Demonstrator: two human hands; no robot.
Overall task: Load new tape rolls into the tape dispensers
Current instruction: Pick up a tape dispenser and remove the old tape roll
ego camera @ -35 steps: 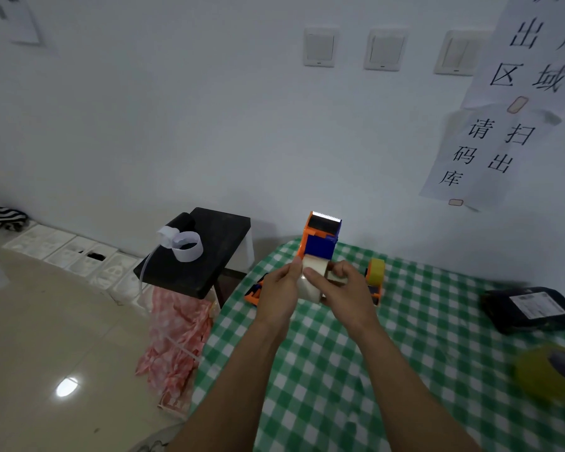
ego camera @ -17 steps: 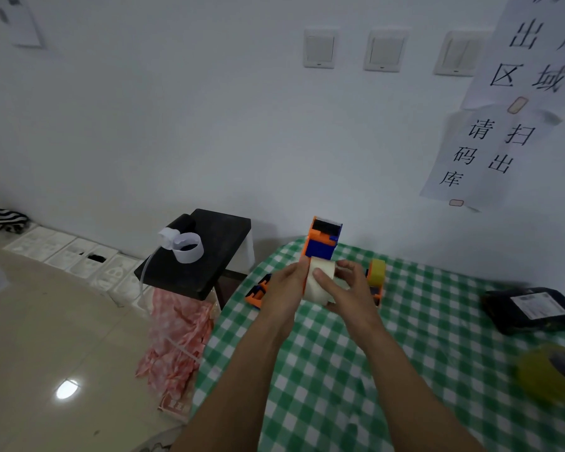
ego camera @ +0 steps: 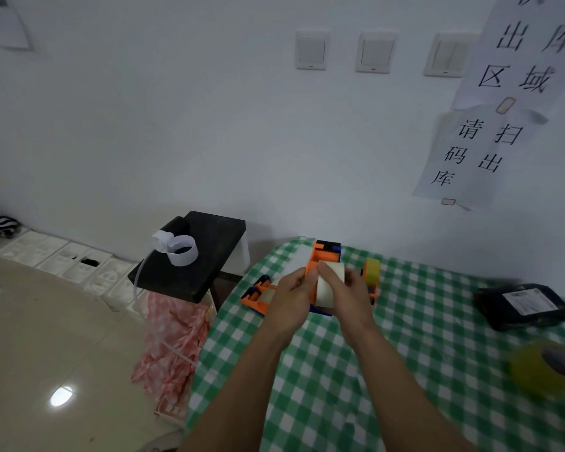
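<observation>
I hold an orange and blue tape dispenser [ego camera: 324, 256] above the green checked table [ego camera: 323, 370]. My left hand [ego camera: 291, 296] grips its left side. My right hand [ego camera: 351, 293] presses a pale clear tape roll [ego camera: 328, 283] against the dispenser body, thumb lying over the roll. A second orange dispenser [ego camera: 258, 293] lies on the table left of my hands. A third dispenser, loaded with a yellow tape roll [ego camera: 372, 272], stands just behind my right hand. A loose yellow tape roll [ego camera: 545, 367] lies at the right edge.
A black parcel with a white label [ego camera: 524, 305] rests on the table at the right. A black stool [ego camera: 190, 256] with a white paper loop [ego camera: 180, 249] stands left of the table. The tiled floor [ego camera: 46, 353] lies to the left.
The dispenser has tipped down and away, so its toothed blade end now sits lower. My right thumb has slid over the top of the clear roll.
</observation>
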